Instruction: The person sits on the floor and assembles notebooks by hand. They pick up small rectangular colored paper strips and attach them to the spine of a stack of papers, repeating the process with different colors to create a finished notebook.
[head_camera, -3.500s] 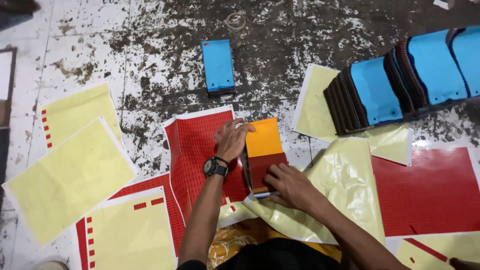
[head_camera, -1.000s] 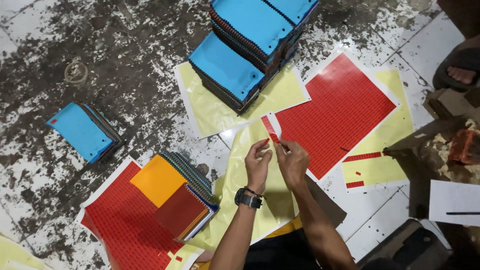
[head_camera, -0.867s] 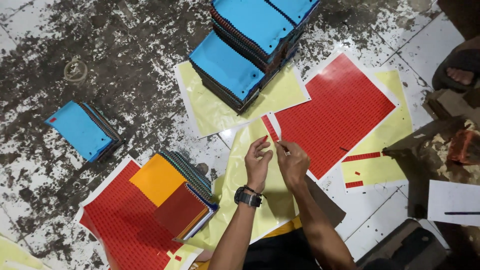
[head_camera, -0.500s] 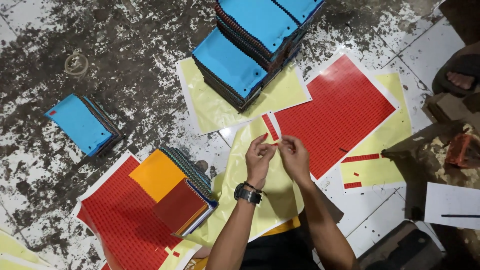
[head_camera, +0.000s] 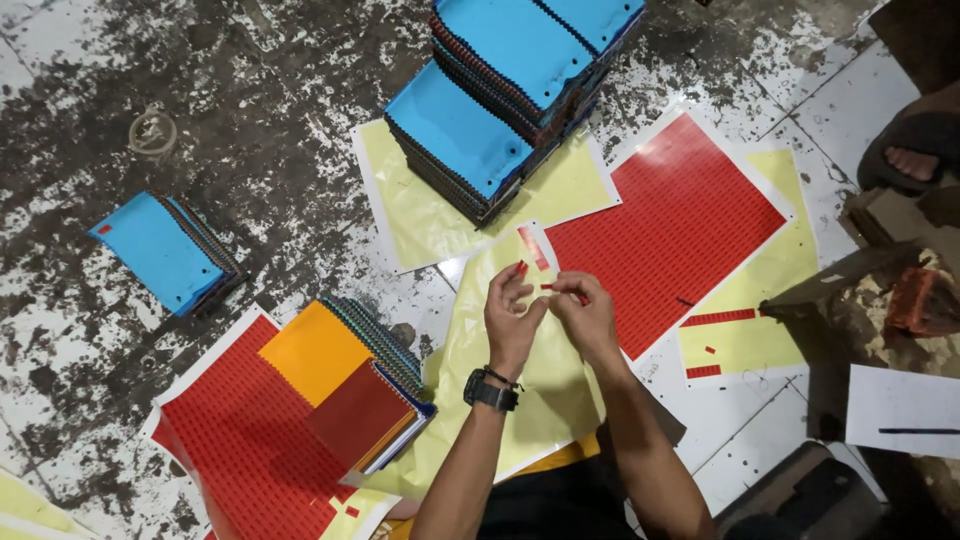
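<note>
- A small red sticker (head_camera: 553, 288) is pinched between the fingertips of the right hand (head_camera: 588, 318), while another red sticker (head_camera: 521, 269) is seen stuck on a raised fingertip of the left hand (head_camera: 512, 322), whose other fingers are loosely curled and closed on nothing else
- Both hands are held above the yellow backing sheet (head_camera: 520, 370), just beside the red sticker sheet (head_camera: 668, 232) from which such pieces appear to be peeled
- The sticker could be folded onto itself or stuck to the wrong finger, since it is thin and its adhesive side cannot be told from here
- The piece on the left fingertip could be dropped onto the stained floor (head_camera: 260, 130) and its glue spoiled by dirt
- A tear is likely if both hands pull on the same piece in opposite directions
- The stack of swatch books (head_camera: 360, 385), with an orange and a dark red cover on top, lies well apart to the left, so a long carry would be needed and the sticker might be lost on the way
- The tall blue stack (head_camera: 515, 95) stands near the sticker sheet and could be knocked by a careless reach
</note>
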